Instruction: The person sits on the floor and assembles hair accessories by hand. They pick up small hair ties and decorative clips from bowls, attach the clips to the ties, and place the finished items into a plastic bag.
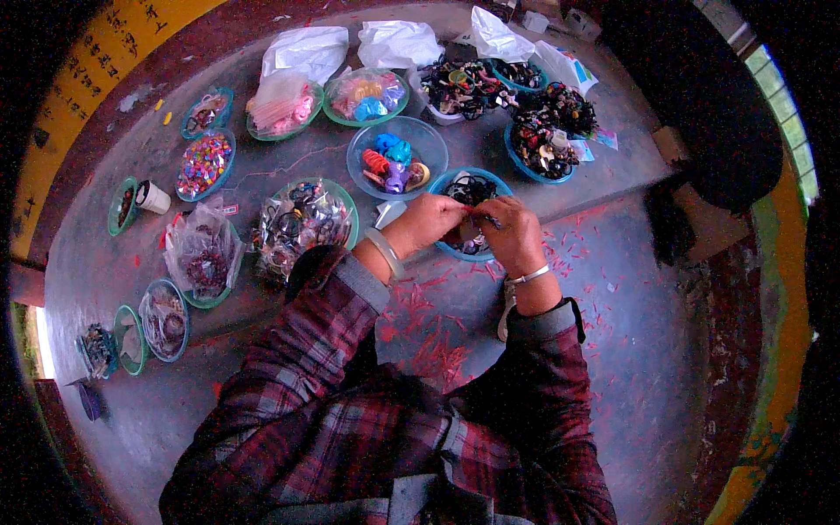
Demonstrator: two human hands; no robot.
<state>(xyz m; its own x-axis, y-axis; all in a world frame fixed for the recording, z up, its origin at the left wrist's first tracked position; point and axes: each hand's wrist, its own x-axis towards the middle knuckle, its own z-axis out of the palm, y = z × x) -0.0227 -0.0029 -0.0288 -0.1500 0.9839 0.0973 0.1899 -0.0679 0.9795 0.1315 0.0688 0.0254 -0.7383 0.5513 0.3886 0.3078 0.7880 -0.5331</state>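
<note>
Both hands meet above a blue basket (pixel 493 179) of dark bands. My left hand (pixel 424 224), with a pale bangle at the wrist, is closed, its thumb and fingertips pinched together. Close against it, my right hand (pixel 514 232) also pinches, a light band around its wrist. Something small and reddish seems to sit between the fingertips, too small to name. Beyond my left hand stands a clear bowl (pixel 357 157) with blue, red and purple bundles. Left of that hand, a green basket (pixel 352 219) holds bagged dark bands.
More baskets stand to the left, including one of colourful beads (pixel 203 164), and a white cup (pixel 153 198) lies tilted. Dark hair ties (pixel 547 144) heap up at the back right. White plastic bags (pixel 306 52) line the far side. Red scraps (pixel 437 346) litter the lower floor.
</note>
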